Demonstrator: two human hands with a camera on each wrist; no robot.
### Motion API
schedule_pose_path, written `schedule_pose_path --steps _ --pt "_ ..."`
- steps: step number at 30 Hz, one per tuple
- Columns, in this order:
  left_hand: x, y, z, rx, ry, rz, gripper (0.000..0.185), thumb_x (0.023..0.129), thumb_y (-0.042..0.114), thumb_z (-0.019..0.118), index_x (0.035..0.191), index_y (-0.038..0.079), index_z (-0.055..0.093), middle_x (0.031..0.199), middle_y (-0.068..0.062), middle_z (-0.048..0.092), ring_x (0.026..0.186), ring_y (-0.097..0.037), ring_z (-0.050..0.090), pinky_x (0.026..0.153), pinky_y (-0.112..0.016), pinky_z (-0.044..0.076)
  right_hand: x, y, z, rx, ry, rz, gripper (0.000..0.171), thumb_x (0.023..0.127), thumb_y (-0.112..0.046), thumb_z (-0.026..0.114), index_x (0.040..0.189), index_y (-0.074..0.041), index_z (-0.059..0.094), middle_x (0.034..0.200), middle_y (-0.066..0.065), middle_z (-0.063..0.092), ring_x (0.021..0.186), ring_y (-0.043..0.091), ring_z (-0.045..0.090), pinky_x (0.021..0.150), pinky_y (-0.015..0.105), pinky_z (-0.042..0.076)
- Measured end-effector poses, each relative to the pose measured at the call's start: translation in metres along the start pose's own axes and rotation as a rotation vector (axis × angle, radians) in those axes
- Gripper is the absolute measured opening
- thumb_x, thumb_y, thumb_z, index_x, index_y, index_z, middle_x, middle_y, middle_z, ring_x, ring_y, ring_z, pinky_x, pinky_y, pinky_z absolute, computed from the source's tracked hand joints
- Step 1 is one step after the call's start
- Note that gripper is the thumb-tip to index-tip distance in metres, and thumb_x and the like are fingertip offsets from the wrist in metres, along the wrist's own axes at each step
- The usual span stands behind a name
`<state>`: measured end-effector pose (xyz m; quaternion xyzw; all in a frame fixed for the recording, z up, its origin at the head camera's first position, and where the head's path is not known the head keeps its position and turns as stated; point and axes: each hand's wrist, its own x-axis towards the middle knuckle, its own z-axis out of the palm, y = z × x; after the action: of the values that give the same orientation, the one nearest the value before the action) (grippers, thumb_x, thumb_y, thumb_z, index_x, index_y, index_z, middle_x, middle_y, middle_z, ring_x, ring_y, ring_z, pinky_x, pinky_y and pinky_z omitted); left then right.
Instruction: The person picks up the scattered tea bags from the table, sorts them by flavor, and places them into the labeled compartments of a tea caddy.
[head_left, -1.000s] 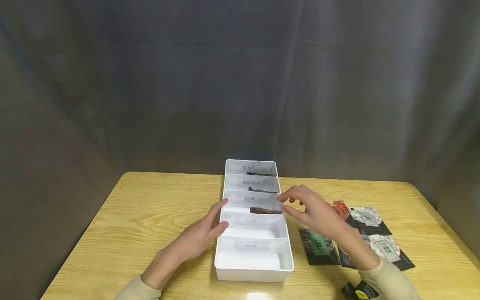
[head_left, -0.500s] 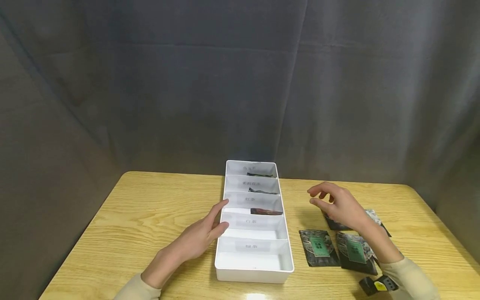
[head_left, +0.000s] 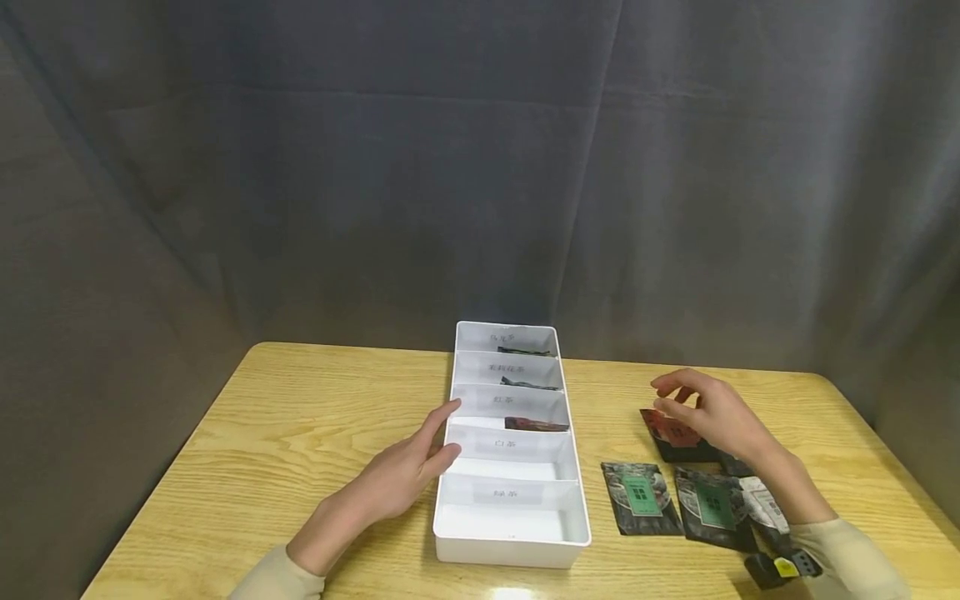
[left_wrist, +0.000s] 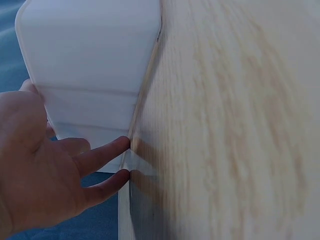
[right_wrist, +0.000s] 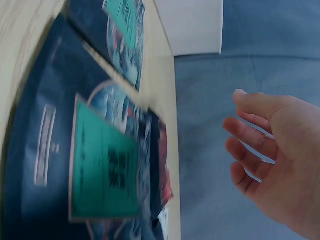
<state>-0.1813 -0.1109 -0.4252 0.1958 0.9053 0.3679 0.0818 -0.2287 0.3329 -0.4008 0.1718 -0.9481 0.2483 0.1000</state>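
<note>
A long white divided box (head_left: 512,552) with a paper label in each compartment stands mid-table. My left hand (head_left: 390,477) rests against its left side, thumb and index finger at the rim; in the left wrist view its other fingertips touch the outer wall. My right hand (head_left: 716,417), fingers loosely bent and holding nothing, hovers over a red-and-black tea packet (head_left: 670,431), partly covering it. Nearer lie two green-labelled tea packets (head_left: 641,498), one also large in the right wrist view (right_wrist: 102,165). A white-labelled packet (head_left: 767,508) is partly hidden by my right forearm.
Three compartments of the box hold packets: a dark one (head_left: 525,351) at the far end, another dark one (head_left: 531,383), then a red one (head_left: 536,424). A grey curtain (head_left: 450,167) hangs behind the wooden table (head_left: 315,400).
My right hand has moved right, away from the box to above the packets, which shows more of the green-labelled ones. The left hand has stayed at the box's side.
</note>
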Motion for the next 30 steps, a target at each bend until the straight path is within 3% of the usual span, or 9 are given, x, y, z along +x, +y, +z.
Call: schedule_pose_path --steps 12,24,30 --pt "0.0 0.001 -0.001 0.008 -0.002 0.001 0.06 0.104 0.055 0.038 0.157 0.039 0.017 0.145 -0.017 0.053 0.119 -0.033 0.062 0.097 -0.055 0.047 0.0 0.031 -0.005 -0.006 -0.096 0.105 0.038 0.094 -0.025 0.07 0.124 -0.002 0.065 0.116 0.018 0.066 0.086 0.019 0.06 0.06 0.026 0.047" --pt "0.0 0.001 -0.001 -0.005 -0.006 -0.008 0.058 0.104 0.054 0.039 0.157 0.041 0.016 0.137 -0.016 0.06 0.12 -0.03 0.062 0.099 -0.054 0.046 0.001 0.055 0.003 0.075 -0.229 0.117 0.05 0.092 -0.024 0.072 0.131 0.004 0.059 0.116 0.021 0.063 0.076 0.015 0.057 0.06 0.025 0.047" --pt "0.0 0.002 -0.003 0.004 -0.016 -0.017 0.058 0.104 0.053 0.039 0.157 0.041 0.016 0.136 -0.017 0.061 0.119 -0.032 0.062 0.099 -0.055 0.046 0.003 0.061 0.004 0.061 -0.252 0.116 0.053 0.088 -0.023 0.077 0.129 0.006 0.06 0.111 0.019 0.056 0.079 0.016 0.046 0.06 0.025 0.04"
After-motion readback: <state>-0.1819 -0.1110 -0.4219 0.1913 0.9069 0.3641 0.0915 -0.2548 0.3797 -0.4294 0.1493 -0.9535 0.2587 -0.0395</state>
